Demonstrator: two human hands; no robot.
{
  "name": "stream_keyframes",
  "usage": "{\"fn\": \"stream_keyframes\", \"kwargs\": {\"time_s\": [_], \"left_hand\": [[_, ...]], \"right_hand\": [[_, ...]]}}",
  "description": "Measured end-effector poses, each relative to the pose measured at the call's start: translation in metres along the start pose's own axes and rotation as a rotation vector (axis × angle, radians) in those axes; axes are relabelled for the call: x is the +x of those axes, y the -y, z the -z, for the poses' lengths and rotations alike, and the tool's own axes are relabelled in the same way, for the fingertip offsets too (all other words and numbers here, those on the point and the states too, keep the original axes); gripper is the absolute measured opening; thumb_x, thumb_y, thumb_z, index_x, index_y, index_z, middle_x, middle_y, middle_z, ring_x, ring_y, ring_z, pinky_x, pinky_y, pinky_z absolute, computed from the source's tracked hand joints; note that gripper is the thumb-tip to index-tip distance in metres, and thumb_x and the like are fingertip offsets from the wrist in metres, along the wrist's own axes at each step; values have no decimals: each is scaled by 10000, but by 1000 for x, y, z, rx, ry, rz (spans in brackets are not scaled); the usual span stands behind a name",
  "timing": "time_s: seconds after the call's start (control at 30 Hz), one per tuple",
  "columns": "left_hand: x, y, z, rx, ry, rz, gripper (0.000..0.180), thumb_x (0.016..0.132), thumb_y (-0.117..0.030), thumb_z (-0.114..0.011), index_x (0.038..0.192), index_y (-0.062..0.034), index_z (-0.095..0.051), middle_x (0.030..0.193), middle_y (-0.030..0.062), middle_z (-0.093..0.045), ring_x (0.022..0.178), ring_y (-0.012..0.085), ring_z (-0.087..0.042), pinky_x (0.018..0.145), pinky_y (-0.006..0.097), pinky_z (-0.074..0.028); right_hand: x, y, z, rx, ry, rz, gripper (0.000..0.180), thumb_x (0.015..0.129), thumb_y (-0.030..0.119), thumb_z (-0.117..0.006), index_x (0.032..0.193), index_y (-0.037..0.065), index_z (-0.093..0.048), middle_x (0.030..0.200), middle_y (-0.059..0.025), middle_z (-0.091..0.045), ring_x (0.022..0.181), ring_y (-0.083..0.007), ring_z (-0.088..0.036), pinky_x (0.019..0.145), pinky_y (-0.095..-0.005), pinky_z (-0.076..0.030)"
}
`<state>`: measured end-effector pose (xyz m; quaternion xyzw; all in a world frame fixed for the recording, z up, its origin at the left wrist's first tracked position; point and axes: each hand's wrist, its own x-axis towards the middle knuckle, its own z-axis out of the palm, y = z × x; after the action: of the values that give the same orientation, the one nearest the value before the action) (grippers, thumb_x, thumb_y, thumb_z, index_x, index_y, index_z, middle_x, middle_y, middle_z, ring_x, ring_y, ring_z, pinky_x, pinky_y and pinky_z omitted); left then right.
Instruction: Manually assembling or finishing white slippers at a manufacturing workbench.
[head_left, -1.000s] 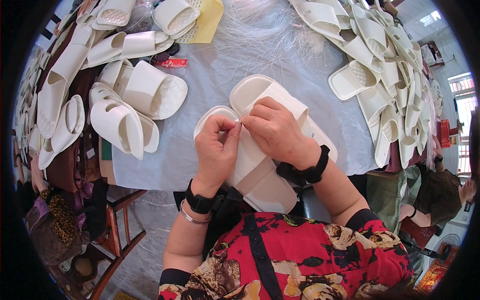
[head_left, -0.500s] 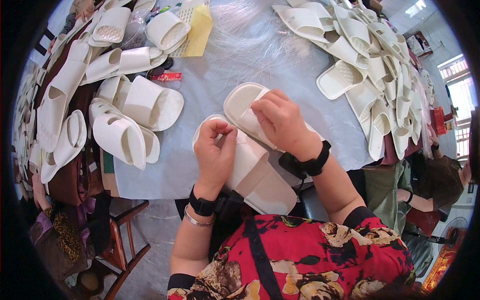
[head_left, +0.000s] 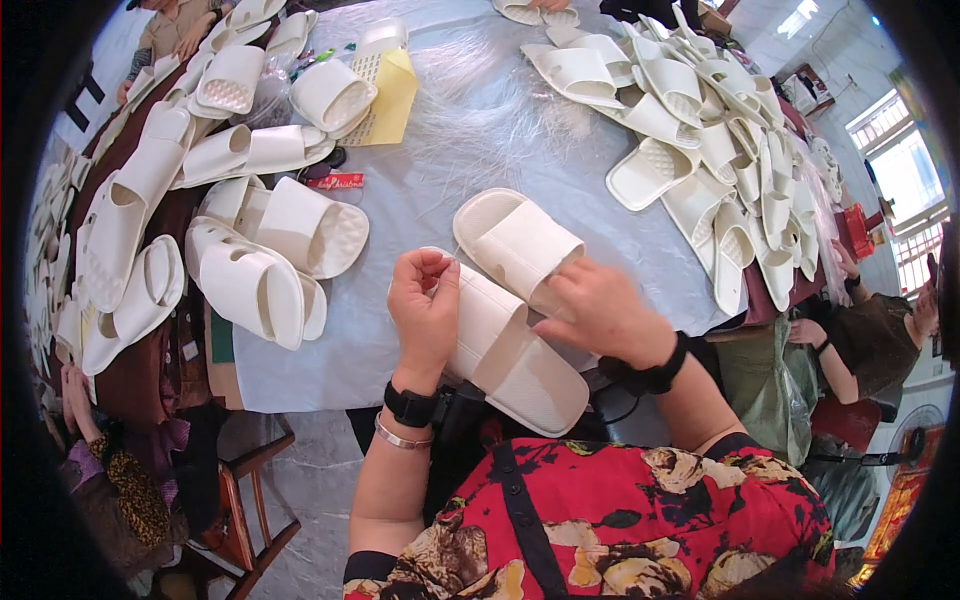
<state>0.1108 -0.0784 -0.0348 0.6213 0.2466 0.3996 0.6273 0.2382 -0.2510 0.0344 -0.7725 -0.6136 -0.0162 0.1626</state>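
Note:
Two white slide slippers lie side by side before me on the covered table. My left hand (head_left: 424, 312) is closed in a pinch over the left end of the nearer slipper (head_left: 532, 388); whatever its fingertips hold is too small to make out. That slipper's other end reaches past the table's near edge. My right hand (head_left: 610, 318) is over the lower right part of the farther slipper (head_left: 522, 242), beside the open end of its strap. Motion smears this hand, and its fingers partly overlap the slipper, so their grip is unclear.
A pile of white slippers (head_left: 690, 95) stands at the right, and more slippers (head_left: 255, 270) crowd the left. Loose clear strands (head_left: 475, 90) lie at the back, beside a yellow sheet (head_left: 393, 100). A wooden chair (head_left: 235, 500) stands lower left. Other people sit around the table.
My right hand has moved down and right along the farther slipper, uncovering its strap. My left hand remains pinched at the nearer slipper. The view has shifted slightly.

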Motion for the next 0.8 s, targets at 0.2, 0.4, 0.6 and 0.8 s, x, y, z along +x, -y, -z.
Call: {"fn": "stream_keyframes", "kwargs": {"time_s": [0.2,0.4,0.6,0.8], "left_hand": [[1,0,4,-70,48,-33,176,869,-17,-632,1007,-18,-523,904,26,-574,797,81,-551,738,217,-471],[-1,-5,25,-272,-149,198,188,859,-38,-637,1014,-61,-533,886,15,-570,772,97,-556,699,232,-464],[-4,-2,52,-358,-160,257,185,886,-57,-621,1035,-98,-520,901,-8,-562,766,89,-553,686,225,-455],[-9,9,61,-250,-100,213,141,904,-28,-586,1016,-77,-514,900,-5,-544,797,87,-535,738,246,-480]], "right_hand": [[10,-2,-40,104,-84,-66,388,745,394,-671,752,6,-656,744,-194,-637,734,-338,-646,678,-418,-522],[2,-11,-57,130,-109,-59,266,723,277,-640,693,13,-630,704,-178,-631,656,-347,-636,615,-442,-518],[-16,-40,25,-97,-177,-115,198,687,223,-642,674,29,-603,729,-165,-625,690,-341,-628,648,-430,-520],[2,-133,149,-572,-137,-477,134,747,206,-623,830,101,-627,735,-119,-630,728,-316,-630,620,-435,-510]]}}
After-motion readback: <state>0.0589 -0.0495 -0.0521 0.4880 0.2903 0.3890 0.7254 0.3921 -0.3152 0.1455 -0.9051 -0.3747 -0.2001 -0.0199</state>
